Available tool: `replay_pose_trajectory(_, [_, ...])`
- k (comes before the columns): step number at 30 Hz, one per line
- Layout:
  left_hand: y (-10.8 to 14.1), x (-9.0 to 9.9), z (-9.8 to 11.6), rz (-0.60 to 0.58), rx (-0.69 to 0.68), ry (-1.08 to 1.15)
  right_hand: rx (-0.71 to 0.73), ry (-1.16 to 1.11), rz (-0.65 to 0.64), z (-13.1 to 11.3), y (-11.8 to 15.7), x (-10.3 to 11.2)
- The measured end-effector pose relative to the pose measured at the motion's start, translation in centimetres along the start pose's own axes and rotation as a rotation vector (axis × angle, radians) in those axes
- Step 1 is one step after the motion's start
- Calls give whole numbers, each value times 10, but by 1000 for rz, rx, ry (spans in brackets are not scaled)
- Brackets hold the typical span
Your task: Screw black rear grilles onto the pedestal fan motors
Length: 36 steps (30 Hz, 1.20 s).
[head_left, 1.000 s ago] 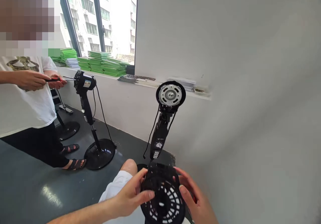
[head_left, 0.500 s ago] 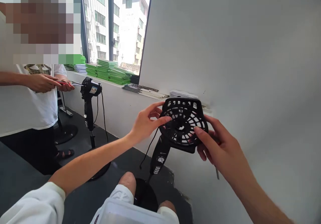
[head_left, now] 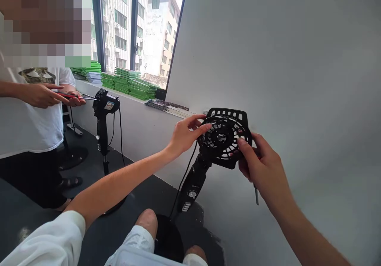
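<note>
— Where's the black cover [head_left: 228,141]?
— Up at the head of the nearer fan stand [head_left: 196,176], its slotted face toward us. Shiny metal shows through the middle hole, but I can't tell whether the cover sits flush.
— And the hands?
— Both are on it. The left hand [head_left: 187,135] holds the upper left edge, thumb in front. The right hand [head_left: 263,159] grips the right side, thumb over the slots, other fingers curled behind.
— What's that poking out below the right hand?
— A thin metal rod [head_left: 256,195]. Its upper end is hidden, so I can't say what it belongs to.
— Anything on the stand itself?
— A silver knob [head_left: 192,194], pale buttons [head_left: 186,207] under it, and a dark cord [head_left: 185,175] hanging down its left side.
— Who's over on the left?
— A co-worker [head_left: 35,123] in a white shirt, holding a red-handled tool [head_left: 70,95] with its tip at a second fan [head_left: 107,101]. Stacks of green books [head_left: 127,82] lie along the window ledge [head_left: 125,95] beyond.
</note>
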<state>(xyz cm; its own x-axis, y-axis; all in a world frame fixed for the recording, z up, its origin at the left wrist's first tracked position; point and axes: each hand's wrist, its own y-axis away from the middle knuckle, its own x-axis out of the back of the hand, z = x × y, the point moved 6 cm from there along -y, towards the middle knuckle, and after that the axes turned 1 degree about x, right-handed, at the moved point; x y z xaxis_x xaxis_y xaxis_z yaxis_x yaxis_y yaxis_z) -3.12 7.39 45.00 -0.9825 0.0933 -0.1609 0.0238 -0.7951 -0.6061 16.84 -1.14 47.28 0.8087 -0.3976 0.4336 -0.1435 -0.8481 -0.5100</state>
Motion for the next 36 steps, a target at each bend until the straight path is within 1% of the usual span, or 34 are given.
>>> replay_pose_trajectory(2, [-4, -2, 1, -46, 5, -19, 8, 63, 18, 4, -2, 2])
replay_pose_trajectory(4, [-7, -3, -1, -68, 17, -59, 12, 133, 10, 9, -7, 1])
replay_pose_trajectory(9, [-6, 1, -16, -28, 4, -170, 21, 225, -34, 20, -17, -5])
replay_pose_trajectory(12, [-7, 2, -24, 26, -88, -210, 27, 291, -53, 28, -21, -8])
replay_pose_trajectory(14, [-7, -1, -27, 49, -168, -182, 31, 327, -58, 33, -23, -9])
replay_pose_trajectory(16, [-6, -5, -33, 48, -201, -118, 45, 350, -49, 38, -25, -10])
replay_pose_trajectory(18, [-3, -14, -42, 4, -191, -56, 70, 363, -22, 42, -27, -10])
replay_pose_trajectory(22, [6, -33, -59, -142, -183, 16, 135, 359, 49, 46, -31, -8])
replay_pose_trajectory(23, [8, -36, -61, -159, -190, 29, 141, 347, 42, 47, -32, -9])
replay_pose_trajectory(25, [8, -38, -65, -150, -208, 54, 136, 320, -4, 51, -32, -12])
replay_pose_trajectory(27, [6, -37, -66, -100, -217, 71, 121, 310, -43, 53, -31, -14])
replay_pose_trajectory(30, [1, -35, -64, -29, -227, 79, 98, 324, -56, 56, -27, -15])
replay_pose_trajectory(33, [-4, -34, -57, -8, -234, 79, 74, 341, -72, 57, -23, -17])
replay_pose_trajectory(36, [-8, -33, -51, -5, -251, 90, 92, 335, -85, 55, -22, -18])
